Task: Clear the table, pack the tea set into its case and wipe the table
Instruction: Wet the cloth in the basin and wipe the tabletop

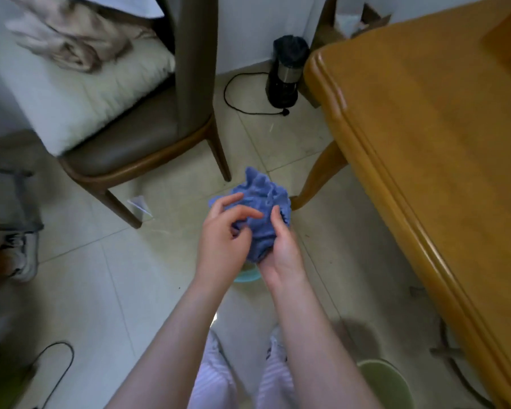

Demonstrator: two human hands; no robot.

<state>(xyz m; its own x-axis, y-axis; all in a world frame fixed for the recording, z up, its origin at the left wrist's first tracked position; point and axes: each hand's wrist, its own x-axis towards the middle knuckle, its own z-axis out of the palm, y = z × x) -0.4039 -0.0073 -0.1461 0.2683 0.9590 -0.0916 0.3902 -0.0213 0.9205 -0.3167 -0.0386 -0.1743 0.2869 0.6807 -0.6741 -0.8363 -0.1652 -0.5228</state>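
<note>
Right, the head view is the only 1 you have. At the centre of the frame both your hands are on the blue cloth (pixel 263 208), which is bunched into a loose ball over the tiled floor, just left of the bench (pixel 425 128). Your right hand (pixel 281 252) cradles it from below, its grip closed round the lower folds with the thumb on top. Your left hand (pixel 222 240) has its grip curled onto the near side, fingertips pressing into the fabric.

The main risk is the ball itself. If it goes onto the bench like this, only a small patch will touch the wood and the wipe will streak, so it wants opening out first. The upper folds stand free of both grips. While you rework your hold, a loose end could slip and the cloth could drop to the floor and pick up dirt. I cannot tell whether it is wet. If it is, squeezing here would drip onto the tiles by your feet.

Mind the black cord (pixel 239 95) looping on the floor in the upper middle, beside the chair (pixel 136 154). No tea set shows in this frame.
</note>
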